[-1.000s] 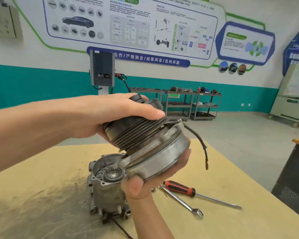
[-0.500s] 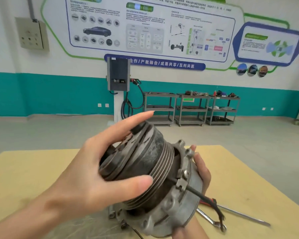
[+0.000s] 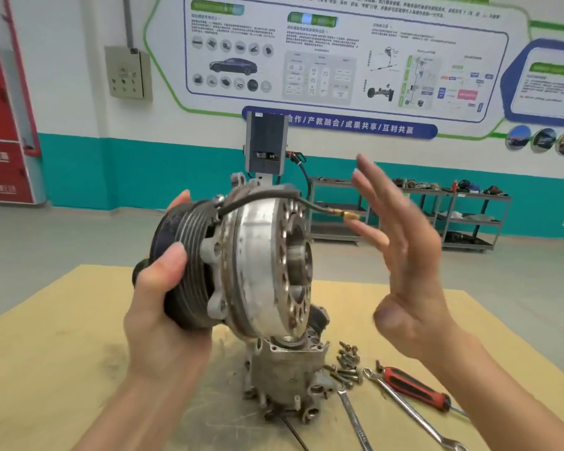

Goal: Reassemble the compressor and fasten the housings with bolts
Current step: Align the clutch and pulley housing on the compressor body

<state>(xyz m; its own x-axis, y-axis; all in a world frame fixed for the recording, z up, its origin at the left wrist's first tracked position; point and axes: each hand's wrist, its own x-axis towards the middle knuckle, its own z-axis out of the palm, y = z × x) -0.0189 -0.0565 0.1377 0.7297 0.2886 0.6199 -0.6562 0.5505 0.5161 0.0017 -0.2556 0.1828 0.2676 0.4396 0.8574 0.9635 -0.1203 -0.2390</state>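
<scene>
My left hand grips the black grooved pulley of the compressor's front housing, holding it up on its side with the open flange face turned right. A black wire with a brass terminal sticks out from its top. My right hand hovers just to the right of that face, fingers spread and straight, touching nothing. Below, the compressor body stands upright on the wooden table. Several loose bolts lie right of the body.
A combination wrench, a second wrench and a red-handled screwdriver lie on the table at the front right. Beyond the table are a charging post and metal shelf carts along the wall.
The front housing was turned so its open face points right. My right hand let go of it and now hovers open beside it. The camera view shifted, bringing the body and bolts into sight.
</scene>
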